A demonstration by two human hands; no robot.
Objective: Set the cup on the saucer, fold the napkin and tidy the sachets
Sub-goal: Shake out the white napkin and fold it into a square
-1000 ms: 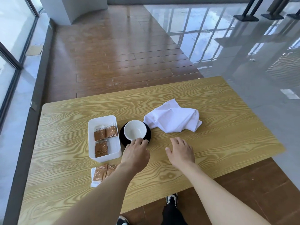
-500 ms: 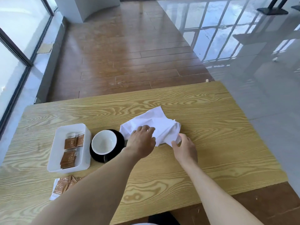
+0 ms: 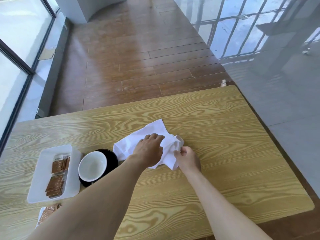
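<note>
A crumpled white napkin lies in the middle of the wooden table. My left hand rests palm down on the napkin with fingers spread. My right hand pinches the napkin's bunched right edge. To the left a white cup stands on a black saucer. A white tray at the far left holds several brown sachets. More brown sachets lie loose on the table in front of the tray, partly hidden by my left forearm.
The table's far edge borders a brown plank floor. A glossy grey floor runs along the right. Large windows stand at the left.
My left hand left the cup and moved onto the napkin. My right hand went from flat on the table to gripping the napkin's right edge. The view shifted right.
</note>
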